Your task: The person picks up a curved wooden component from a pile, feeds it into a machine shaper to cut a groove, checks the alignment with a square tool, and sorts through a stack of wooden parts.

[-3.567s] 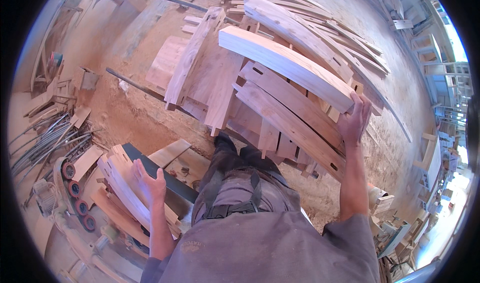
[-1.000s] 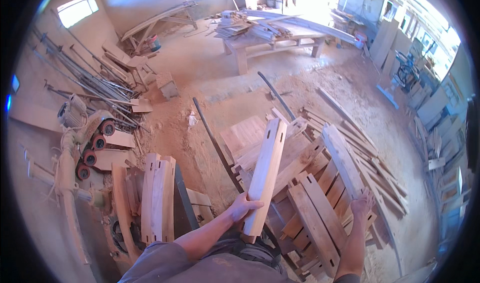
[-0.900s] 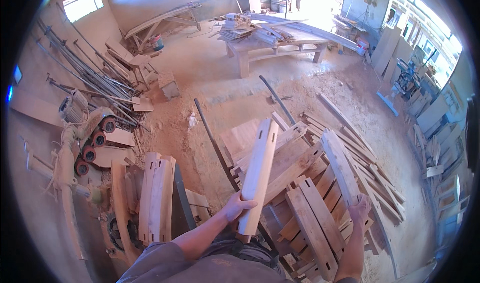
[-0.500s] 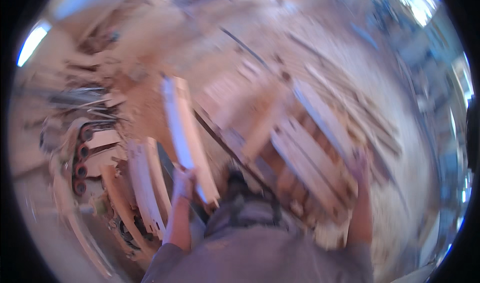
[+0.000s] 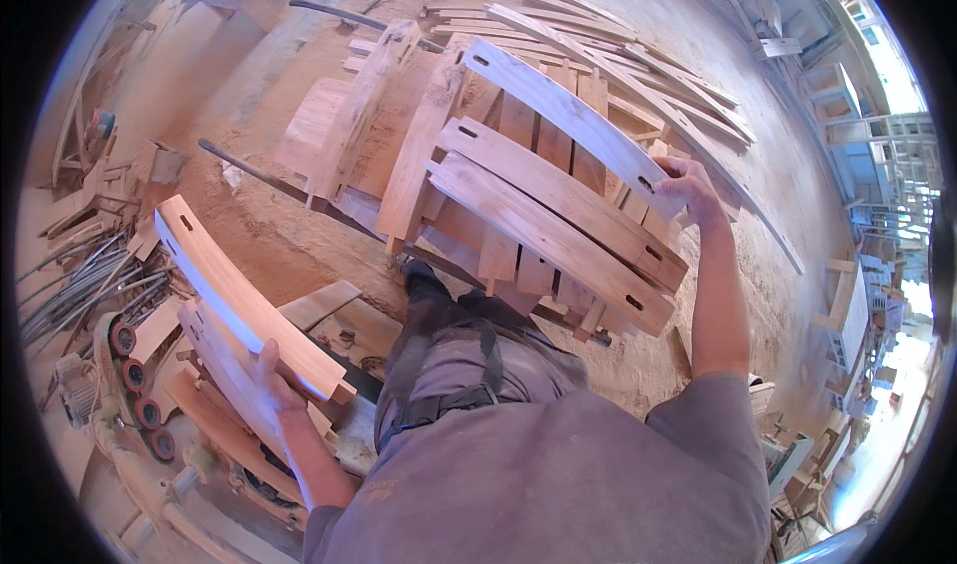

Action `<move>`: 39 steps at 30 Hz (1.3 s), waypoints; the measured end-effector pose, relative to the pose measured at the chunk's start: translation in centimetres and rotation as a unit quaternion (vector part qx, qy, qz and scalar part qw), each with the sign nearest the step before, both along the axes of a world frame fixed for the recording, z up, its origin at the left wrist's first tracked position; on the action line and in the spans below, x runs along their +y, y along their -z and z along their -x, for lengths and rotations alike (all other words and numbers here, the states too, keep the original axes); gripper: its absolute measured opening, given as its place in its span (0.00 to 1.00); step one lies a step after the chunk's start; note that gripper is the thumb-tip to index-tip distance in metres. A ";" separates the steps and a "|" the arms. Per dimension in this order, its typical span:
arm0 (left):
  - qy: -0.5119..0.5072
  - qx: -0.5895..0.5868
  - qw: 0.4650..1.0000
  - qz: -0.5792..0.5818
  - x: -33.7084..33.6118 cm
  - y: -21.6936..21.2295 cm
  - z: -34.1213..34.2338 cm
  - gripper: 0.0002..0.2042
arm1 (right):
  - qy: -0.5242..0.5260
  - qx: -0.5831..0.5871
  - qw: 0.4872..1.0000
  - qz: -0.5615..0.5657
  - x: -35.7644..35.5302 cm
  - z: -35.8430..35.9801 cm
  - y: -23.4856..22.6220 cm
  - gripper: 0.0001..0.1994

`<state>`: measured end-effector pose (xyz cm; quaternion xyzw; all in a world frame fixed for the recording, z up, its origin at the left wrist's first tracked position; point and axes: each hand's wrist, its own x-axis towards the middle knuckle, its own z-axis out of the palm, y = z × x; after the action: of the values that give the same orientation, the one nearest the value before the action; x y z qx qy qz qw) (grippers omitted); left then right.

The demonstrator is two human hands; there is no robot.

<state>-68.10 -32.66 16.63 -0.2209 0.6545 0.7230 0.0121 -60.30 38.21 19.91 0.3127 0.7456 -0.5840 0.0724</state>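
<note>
My left hand point(image 5: 274, 380) is closed on the long edge of a slotted wooden plank point(image 5: 244, 300), close to its near end. This plank slants above another slotted plank point(image 5: 221, 357) at the left. With thumb and fingers, my right hand point(image 5: 691, 187) grips the near right end of a pale, slightly curved plank point(image 5: 568, 114), beside its slot. That plank lies along the far side of a stack of wood. Two more slotted planks, a far one point(image 5: 563, 193) and a near one point(image 5: 548, 243), rest side by side on the stack.
Thick timbers point(image 5: 429, 145) lie across the stack's left part. Long thin strips point(image 5: 618, 76) are spread on the floor beyond. At the left stand a machine with several dark rollers point(image 5: 132, 375) and a heap of thin rods point(image 5: 95, 280). A dark bar point(image 5: 249, 173) crosses the dusty floor.
The view has turned, and blur has cleared. The plank in my left hand has shifted left, away from the stack and over the other planks. My right hand stays at its plank's end.
</note>
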 end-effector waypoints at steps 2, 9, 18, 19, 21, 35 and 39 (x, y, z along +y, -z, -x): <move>0.003 0.002 1.000 0.017 -0.5 0.3 -0.2 0.35 | -0.017 0.017 1.000 0.002 1.1 -0.1 1.1 0.27; 0.032 -0.014 0.999 0.023 -1.3 -1.3 -0.7 0.41 | -0.006 0.033 0.999 -0.002 1.8 -1.0 2.3 0.28; -0.011 -0.045 0.999 -0.025 -4.9 -0.6 -2.5 0.34 | 0.029 0.043 0.998 0.038 1.2 -2.1 3.0 0.28; -0.007 -0.046 0.998 -0.035 -4.8 -0.7 -2.7 0.34 | 0.034 0.044 0.997 0.044 1.2 -2.3 3.1 0.27; -0.018 -0.046 0.998 -0.042 -4.6 -0.9 -3.0 0.34 | 0.031 0.028 0.999 0.027 1.9 -2.5 3.5 0.27; -0.072 -0.036 0.994 -0.068 -2.7 -3.6 -4.9 0.36 | -0.191 0.013 0.861 -0.471 4.7 7.0 6.8 0.37; -0.095 0.005 0.980 -0.172 -4.0 -4.7 -7.8 0.38 | -0.149 -0.137 0.858 -0.472 -0.4 11.1 1.8 0.42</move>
<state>-60.34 -36.68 21.36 -0.2736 0.4965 0.8235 -0.0223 -71.39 37.83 18.10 0.2718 0.9520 -0.0951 0.1039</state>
